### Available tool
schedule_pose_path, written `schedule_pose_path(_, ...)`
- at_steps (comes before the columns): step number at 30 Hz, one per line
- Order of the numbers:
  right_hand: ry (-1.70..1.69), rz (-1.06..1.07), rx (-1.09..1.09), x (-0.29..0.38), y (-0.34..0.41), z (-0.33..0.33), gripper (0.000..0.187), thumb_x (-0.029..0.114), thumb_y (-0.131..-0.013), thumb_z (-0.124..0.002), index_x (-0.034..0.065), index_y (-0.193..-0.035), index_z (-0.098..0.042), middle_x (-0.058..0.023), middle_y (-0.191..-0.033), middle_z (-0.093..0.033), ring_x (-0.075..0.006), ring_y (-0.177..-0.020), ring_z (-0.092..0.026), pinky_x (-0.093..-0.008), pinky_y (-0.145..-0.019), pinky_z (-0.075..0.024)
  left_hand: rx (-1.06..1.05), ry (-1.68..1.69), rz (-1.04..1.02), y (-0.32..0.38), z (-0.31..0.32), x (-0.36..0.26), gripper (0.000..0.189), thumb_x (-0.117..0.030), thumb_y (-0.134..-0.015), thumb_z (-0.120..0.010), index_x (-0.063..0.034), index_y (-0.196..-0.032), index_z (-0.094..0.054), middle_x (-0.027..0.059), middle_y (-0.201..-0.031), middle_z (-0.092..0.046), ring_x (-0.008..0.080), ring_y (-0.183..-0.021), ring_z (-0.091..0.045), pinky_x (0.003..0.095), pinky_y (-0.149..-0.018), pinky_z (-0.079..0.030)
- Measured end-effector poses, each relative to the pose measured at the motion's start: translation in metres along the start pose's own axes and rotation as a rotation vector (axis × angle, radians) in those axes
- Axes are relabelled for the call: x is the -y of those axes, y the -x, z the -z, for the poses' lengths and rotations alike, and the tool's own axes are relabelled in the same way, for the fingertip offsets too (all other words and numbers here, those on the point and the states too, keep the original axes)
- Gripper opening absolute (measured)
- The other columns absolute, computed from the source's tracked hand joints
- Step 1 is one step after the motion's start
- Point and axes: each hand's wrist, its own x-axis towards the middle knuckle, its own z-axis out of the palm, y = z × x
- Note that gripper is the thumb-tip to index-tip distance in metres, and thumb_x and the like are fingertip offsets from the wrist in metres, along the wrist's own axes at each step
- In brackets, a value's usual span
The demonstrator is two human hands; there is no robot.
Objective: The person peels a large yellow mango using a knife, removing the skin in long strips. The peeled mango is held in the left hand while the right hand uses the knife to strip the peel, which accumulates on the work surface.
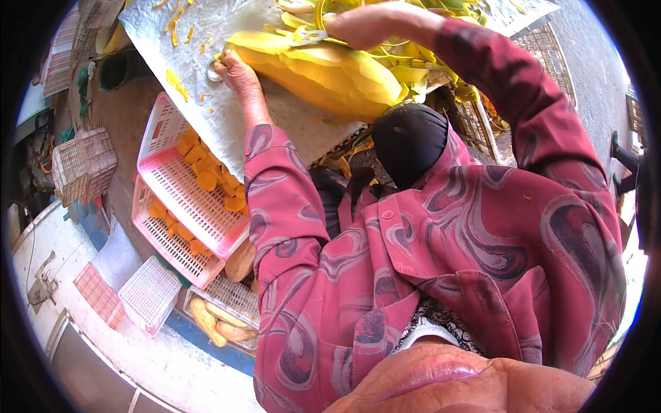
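A large, long squash (pixel 330 77), largely peeled to smooth yellow flesh, lies slantwise over the work surface in front of me. My left hand (pixel 237 75) grips its narrow end at the left. Over the far side of the squash, my right hand (pixel 356 27) is closed on a metal peeler (pixel 310 37), whose head rests at the flesh. A curled strip of peel (pixel 319 14) rises beside the peeler. Close by my left hand is a small round metal object (pixel 213 71), partly hidden. Beyond the squash, yellow-green peelings (pixel 413 57) are heaped.
A silvery sheet (pixel 160 28) covers the work surface. Pink plastic crates (pixel 178 178) at the left hold cut orange squash pieces (pixel 206 173). Whole squashes (pixel 211 320) lie around a lower crate. A black-covered knee (pixel 410 142) is against the squash's near end.
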Motion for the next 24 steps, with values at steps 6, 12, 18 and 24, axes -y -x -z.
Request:
schedule_pose_path(6,-0.239,-0.469,0.021,0.047,0.175,-0.060,0.015,0.005,-0.085,-0.053,-0.0008,-0.100,-0.052,-0.0210,-0.081,-0.064,-0.0401,-0.082,-0.066,-0.0462,-0.068,-0.0507,0.069,-0.027,0.012,-0.015,0.006,0.015,0.052,-0.034,-0.091,-0.051,0.0090,-0.120,-0.044,0.0215,-0.117,-0.054,0.0281,-0.105,-0.053,0.0377,-0.095,-0.044)
schedule_pose_path(12,-0.341,-0.702,-0.424,0.046,0.228,-0.113,0.011,0.015,-0.094,-0.049,0.0048,-0.098,-0.046,-0.0228,-0.078,-0.061,-0.0429,-0.077,-0.062,-0.0502,-0.064,-0.0462,0.097,0.062,0.048,-0.021,0.020,0.032,0.054,-0.036,-0.093,-0.047,0.0090,-0.121,-0.043,0.0213,-0.118,-0.054,0.0286,-0.106,-0.054,0.0385,-0.095,-0.044)
schedule_pose_path(18,-0.288,-0.418,-0.409,0.037,0.105,-0.044,0.014,0.012,-0.089,-0.052,0.0026,-0.099,-0.051,-0.0204,-0.085,-0.064,-0.0385,-0.083,-0.064,-0.0499,-0.068,-0.0479,0.062,0.047,0.000,-0.024,0.010,0.035,0.046,-0.034,-0.094,-0.048,0.0075,-0.113,-0.049,0.0161,-0.109,-0.056,0.0258,-0.100,-0.055,0.0376,-0.089,-0.047)
schedule_pose_path(24,0.034,-0.021,-0.185,0.016,0.007,0.001,0.024,0.018,-0.084,-0.055,0.0000,-0.081,-0.070,-0.0186,-0.081,-0.069,-0.0329,-0.079,-0.068,-0.0433,-0.068,-0.0536,0.056,-0.196,-0.108,-0.040,0.012,0.048,0.043,-0.035,-0.088,-0.046,0.0048,-0.101,-0.055,0.0122,-0.101,-0.059,0.0229,-0.090,-0.057,0.0363,-0.082,-0.048)
